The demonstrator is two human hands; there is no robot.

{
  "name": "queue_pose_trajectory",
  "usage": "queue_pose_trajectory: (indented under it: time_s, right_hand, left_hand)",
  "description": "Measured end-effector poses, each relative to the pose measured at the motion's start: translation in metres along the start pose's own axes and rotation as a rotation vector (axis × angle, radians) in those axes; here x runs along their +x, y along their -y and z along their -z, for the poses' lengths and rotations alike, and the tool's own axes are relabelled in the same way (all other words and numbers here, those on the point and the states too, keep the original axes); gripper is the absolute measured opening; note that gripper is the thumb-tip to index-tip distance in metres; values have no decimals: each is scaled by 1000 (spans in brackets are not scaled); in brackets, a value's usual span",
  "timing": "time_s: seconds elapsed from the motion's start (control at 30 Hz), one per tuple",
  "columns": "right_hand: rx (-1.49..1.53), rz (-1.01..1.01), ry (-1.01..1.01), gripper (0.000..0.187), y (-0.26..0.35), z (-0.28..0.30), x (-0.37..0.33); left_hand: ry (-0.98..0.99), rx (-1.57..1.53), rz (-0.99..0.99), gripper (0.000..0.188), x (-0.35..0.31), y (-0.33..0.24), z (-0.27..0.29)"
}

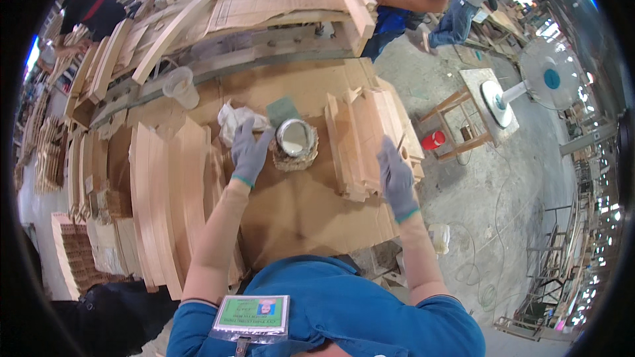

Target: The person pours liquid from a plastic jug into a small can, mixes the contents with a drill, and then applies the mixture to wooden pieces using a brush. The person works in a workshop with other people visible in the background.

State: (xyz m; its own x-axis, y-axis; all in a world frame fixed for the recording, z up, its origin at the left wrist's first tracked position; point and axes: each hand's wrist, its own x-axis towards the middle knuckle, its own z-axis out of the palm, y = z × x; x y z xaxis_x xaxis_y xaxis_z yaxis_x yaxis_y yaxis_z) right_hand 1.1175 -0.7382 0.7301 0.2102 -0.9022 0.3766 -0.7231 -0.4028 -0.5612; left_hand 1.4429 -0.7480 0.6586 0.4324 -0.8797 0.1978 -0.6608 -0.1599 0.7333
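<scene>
My left hand [251,153], in a grey glove with a green cuff, hovers over the cardboard with its fingers apart and nothing visible in them. Beside its fingertips lies a crumpled white cloth [233,121]. Just right of it stands a metal can [296,137] of white, glue-like liquid, with a ragged, crusted base. Behind the can is a green square pad [282,110]. My right hand [397,182], gloved the same way, is closed at the right edge of a stack of pale wooden pieces [364,139]. A thin stick [401,140] pokes up from its fingers; its lower end is hidden.
Long wooden boards [165,192] stand at my left on the cardboard-covered table [284,225]. A translucent plastic cup [181,87] sits near the far bench with curved wood parts. At right are a white fan [506,102] on a stool and a red cup [433,140]. People work beyond.
</scene>
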Motion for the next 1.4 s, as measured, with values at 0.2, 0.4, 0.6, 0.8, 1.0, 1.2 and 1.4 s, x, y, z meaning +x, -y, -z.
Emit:
queue_pose_trajectory:
  time_s: [0.2,0.4,0.6,0.8,1.0,1.2,1.4]
  right_hand:
    - [-275,-609,271,71,-74,14,50]
    - [380,-419,147,58,22,8,7]
    - [261,-167,306,65,145,6,-38]
    - [542,75,385,68,153,-1,-60]
    - [707,131,418,69,174,-39,-72]
    - [641,215,213,74,148,-29,-78]
    - [1304,-128,438,69,208,-10,-25]
  left_hand:
    - [137,-334,103,46,-70,-75,10]
    - [480,-1051,278,42,-119,-104,36]
    - [350,-1277,343,41,-120,-137,61]
    - [269,-1393,329,33,-129,-100,96]
    - [228,-1181,202,23,-128,-41,121]
    - [370,-1192,213,66,-135,-96,148]
    - [536,-1145,218,85,-165,-90,153]
